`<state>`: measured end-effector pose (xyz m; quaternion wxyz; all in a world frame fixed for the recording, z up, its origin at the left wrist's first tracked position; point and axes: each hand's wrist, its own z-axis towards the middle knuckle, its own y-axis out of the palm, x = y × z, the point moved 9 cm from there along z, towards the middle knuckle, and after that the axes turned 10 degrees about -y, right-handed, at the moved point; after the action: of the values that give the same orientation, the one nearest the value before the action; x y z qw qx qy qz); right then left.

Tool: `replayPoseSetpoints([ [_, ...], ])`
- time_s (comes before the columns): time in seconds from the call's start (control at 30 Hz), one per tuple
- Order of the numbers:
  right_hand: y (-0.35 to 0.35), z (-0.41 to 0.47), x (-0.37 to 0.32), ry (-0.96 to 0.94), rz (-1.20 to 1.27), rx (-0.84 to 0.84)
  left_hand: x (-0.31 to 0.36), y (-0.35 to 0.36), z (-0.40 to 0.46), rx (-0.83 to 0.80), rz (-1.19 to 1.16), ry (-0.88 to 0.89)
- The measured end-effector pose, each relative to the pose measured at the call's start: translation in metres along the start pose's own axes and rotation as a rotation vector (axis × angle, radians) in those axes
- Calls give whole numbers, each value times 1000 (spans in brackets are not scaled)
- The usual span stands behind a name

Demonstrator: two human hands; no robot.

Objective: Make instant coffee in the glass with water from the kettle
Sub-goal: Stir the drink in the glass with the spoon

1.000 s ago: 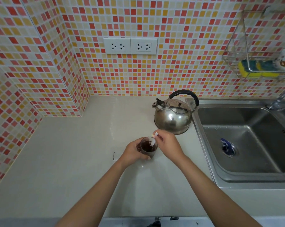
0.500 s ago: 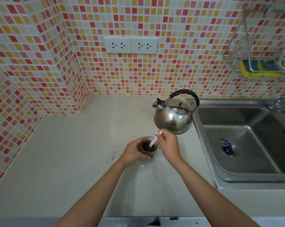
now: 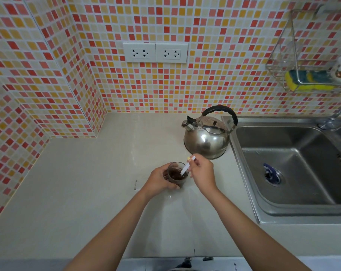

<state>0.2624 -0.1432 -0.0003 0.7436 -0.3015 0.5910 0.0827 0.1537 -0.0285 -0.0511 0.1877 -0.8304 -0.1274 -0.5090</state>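
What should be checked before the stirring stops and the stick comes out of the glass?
1. Glass upright on the counter: ok.
2. Left hand wrapped around the glass: ok.
3. Right hand pinching the stick, lower end in the dark liquid: ok.
4. Powder fully dissolved: cannot tell.
5. Kettle set down behind the glass, apart from both hands: ok.
6. Spills around the glass: cannot tell.

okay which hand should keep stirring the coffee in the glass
Right. The right hand pinches the white stirrer, whose lower end sits in the dark coffee, while the left hand is wrapped around the glass, steadying it.
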Motion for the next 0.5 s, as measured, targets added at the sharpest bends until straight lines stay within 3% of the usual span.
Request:
replayPoseSetpoints([
  [0.5, 1, 2, -1, 9, 13, -14, -1, 1, 0, -17, -21, -15],
])
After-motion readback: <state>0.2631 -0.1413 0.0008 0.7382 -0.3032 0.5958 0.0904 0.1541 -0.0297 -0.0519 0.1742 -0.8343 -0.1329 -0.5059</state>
